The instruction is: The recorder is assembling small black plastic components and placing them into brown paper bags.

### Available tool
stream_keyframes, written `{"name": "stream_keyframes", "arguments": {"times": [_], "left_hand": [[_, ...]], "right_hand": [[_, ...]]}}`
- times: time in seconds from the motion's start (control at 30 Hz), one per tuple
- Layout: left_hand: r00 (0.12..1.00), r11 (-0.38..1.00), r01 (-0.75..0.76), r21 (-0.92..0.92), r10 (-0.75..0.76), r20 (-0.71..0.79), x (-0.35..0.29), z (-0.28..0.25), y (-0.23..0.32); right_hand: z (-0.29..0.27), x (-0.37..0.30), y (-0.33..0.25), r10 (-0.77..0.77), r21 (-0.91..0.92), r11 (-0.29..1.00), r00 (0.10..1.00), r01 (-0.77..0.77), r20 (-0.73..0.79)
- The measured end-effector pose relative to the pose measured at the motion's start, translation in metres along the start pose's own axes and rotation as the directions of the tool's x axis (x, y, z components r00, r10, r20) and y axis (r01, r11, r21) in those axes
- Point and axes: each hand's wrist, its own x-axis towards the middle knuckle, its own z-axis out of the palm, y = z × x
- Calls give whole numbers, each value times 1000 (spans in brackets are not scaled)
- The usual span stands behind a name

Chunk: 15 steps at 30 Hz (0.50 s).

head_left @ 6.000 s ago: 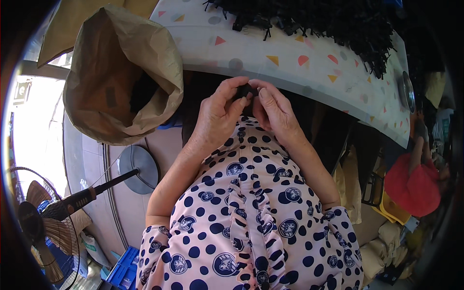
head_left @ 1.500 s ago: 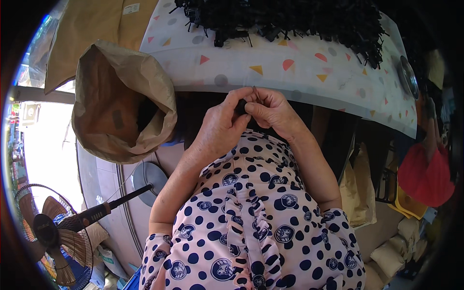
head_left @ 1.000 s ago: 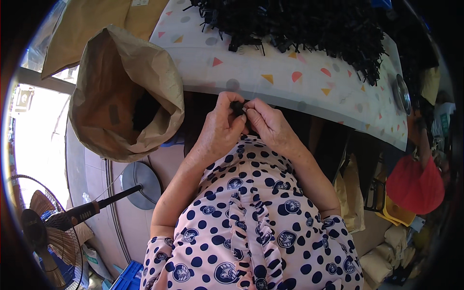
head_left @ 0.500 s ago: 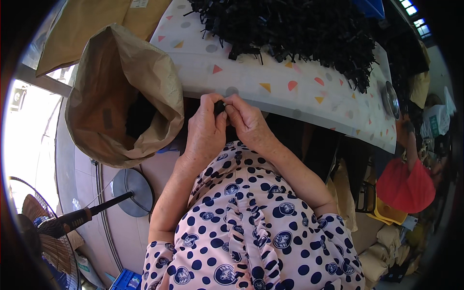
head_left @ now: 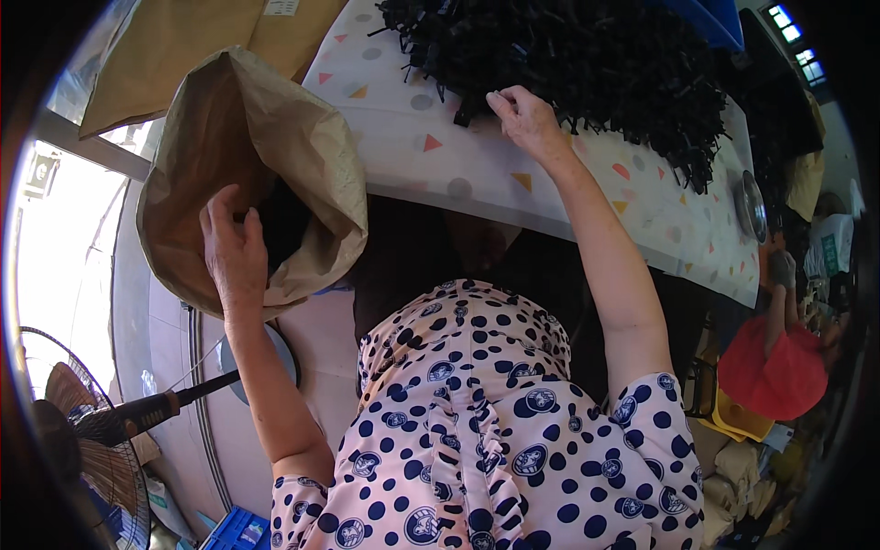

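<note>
My left hand point(head_left: 235, 249) is at the mouth of a large brown paper bag point(head_left: 325, 151), over its near left side. Its fingers are apart with nothing seen in them. Dark contents point(head_left: 286, 220) lie down inside the bag, partly shaded. My right hand point(head_left: 530, 122) reaches over the table to the near edge of a big heap of small black parts point(head_left: 568, 55). Its fingers are bent and slightly apart, their tips beside a black piece point(head_left: 469, 110) at the heap's edge. No part shows plainly between the fingers.
The table point(head_left: 486, 197) has a white cover with coloured shapes. A metal bowl point(head_left: 750, 206) sits at its right edge, a blue bin point(head_left: 706, 23) behind the heap. Flat brown paper point(head_left: 183, 55) lies beyond the bag. A fan point(head_left: 87, 422) stands lower left; a person in red point(head_left: 770, 367) is at right.
My hands were together in front of me around a small black part. They have parted: the left went to the bag, the right to the heap. The black part is out of sight.
</note>
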Motion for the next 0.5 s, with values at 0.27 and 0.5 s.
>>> {"name": "stream_keyframes", "arguments": {"times": [0.27, 0.5], "left_hand": [[967, 816, 120, -565, 33, 253, -26, 49, 69], [857, 840, -36, -542, 304, 415, -39, 83, 111]], "right_hand": [[-3, -2, -7, 402, 473, 659, 805, -585, 436], [4, -2, -9, -272, 37, 961, 960, 275, -74]]}}
